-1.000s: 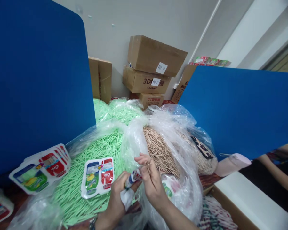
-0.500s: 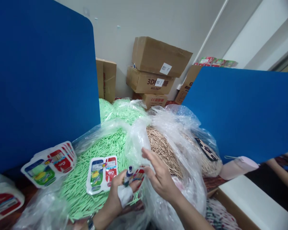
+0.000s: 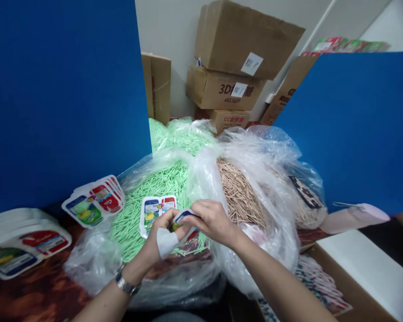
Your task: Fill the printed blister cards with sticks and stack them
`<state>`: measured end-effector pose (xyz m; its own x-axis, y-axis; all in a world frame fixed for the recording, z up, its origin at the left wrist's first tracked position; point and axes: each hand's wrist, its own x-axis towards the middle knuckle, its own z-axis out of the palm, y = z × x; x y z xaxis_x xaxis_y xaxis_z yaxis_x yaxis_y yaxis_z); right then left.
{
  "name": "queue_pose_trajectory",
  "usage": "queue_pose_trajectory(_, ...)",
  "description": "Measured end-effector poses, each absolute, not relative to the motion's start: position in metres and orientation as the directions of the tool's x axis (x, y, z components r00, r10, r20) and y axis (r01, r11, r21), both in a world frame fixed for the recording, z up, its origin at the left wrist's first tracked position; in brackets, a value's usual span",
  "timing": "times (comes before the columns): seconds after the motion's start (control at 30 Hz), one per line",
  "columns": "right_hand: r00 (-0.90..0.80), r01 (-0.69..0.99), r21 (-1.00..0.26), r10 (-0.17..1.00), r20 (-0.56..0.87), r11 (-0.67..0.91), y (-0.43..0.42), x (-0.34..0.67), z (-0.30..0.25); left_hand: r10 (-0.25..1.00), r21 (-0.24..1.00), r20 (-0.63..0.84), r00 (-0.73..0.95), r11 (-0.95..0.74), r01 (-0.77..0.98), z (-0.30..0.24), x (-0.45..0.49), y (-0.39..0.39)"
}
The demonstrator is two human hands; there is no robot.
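Observation:
Both hands meet over a bag of thin green sticks (image 3: 168, 179). My left hand (image 3: 166, 235), with white tape around the thumb side, is closed on a small printed two-part pack (image 3: 182, 216) in blue, green and red. My right hand (image 3: 213, 221) pinches the same pack from the other side, fingers curled over its top edge. The fingers hide most of the pack. A matching flat printed pack (image 3: 149, 219) lies on the green sticks, just beyond my left hand. A bag of brown sticks (image 3: 242, 192) sits beyond my right hand.
Fanned printed packs (image 3: 87, 208) and a white-edged stack (image 3: 23, 232) lie at left. Blue partitions (image 3: 67, 103) stand on both sides. Cardboard boxes (image 3: 235, 85) are piled at the back. An open carton (image 3: 342, 268) holding packs sits at lower right, near a pink pouch (image 3: 356, 217).
My right hand, open and raised beforehand, has come down and closed on the pack in my left hand. The view has shifted, so the surroundings appear higher and further right.

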<state>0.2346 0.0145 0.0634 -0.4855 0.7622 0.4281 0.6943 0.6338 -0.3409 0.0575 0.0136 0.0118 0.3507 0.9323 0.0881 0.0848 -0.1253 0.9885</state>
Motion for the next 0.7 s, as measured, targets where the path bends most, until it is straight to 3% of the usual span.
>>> queue_pose_trajectory(0.1, -0.559, 0.681, -0.229, 0.696, 0.451, 0.695, 0.02, 0.225, 0.062, 0.891, 0.967, 0.071, 0.448, -0.171, 0.187, 0.018, 0.047, 0.018)
queue_pose_trajectory(0.17, -0.592, 0.625, -0.244, 0.653, 0.472, 0.742, 0.02, 0.223, 0.064, 0.909, 0.943, 0.096, 0.406, -0.214, 0.255, 0.02, 0.039, 0.02)
queue_pose_trajectory(0.23, -0.508, 0.571, -0.374, 0.672, 0.539, 0.731, 0.016, 0.224, 0.064, 0.944, 0.942, 0.106, 0.313, -0.196, 0.273, 0.019, 0.03, 0.021)
queue_pose_trajectory(0.3, -0.278, 0.529, -0.584, 0.776, 0.566, 0.616, 0.011, 0.228, 0.056, 0.972, 0.958, 0.071, 0.224, -0.129, 0.257, 0.016, 0.022, 0.019)
queue_pose_trajectory(0.37, -0.147, 0.485, -0.75, 0.887, 0.438, 0.451, 0.004, 0.234, 0.036, 0.986, 0.97, 0.035, 0.162, -0.072, 0.233, 0.013, 0.015, 0.016)
queue_pose_trajectory(0.4, -0.212, 0.49, -0.777, 0.919, 0.332, 0.394, 0.0, 0.237, 0.023, 0.989, 0.973, 0.026, 0.147, -0.058, 0.222, 0.012, 0.012, 0.015)
queue_pose_trajectory(0.43, -0.348, 0.532, -0.761, 0.915, 0.203, 0.371, -0.004, 0.241, 0.009, 0.989, 0.977, 0.021, 0.143, -0.051, 0.209, 0.012, 0.01, 0.013)
queue_pose_trajectory(0.5, -0.519, 0.697, -0.584, 0.855, -0.01, 0.416, -0.012, 0.251, -0.017, 0.99, 0.984, 0.023, 0.141, -0.047, 0.174, 0.012, 0.009, 0.01)
queue_pose_trajectory(0.6, -0.544, 0.833, -0.261, 0.807, -0.227, 0.488, -0.021, 0.269, -0.04, 0.991, 0.991, 0.002, 0.132, -0.02, 0.131, 0.015, 0.012, 0.006)
queue_pose_trajectory(0.7, -0.533, 0.838, -0.074, 0.781, -0.326, 0.54, -0.025, 0.278, -0.047, 0.988, 0.994, -0.047, 0.149, 0.03, 0.109, 0.016, 0.014, 0.004)
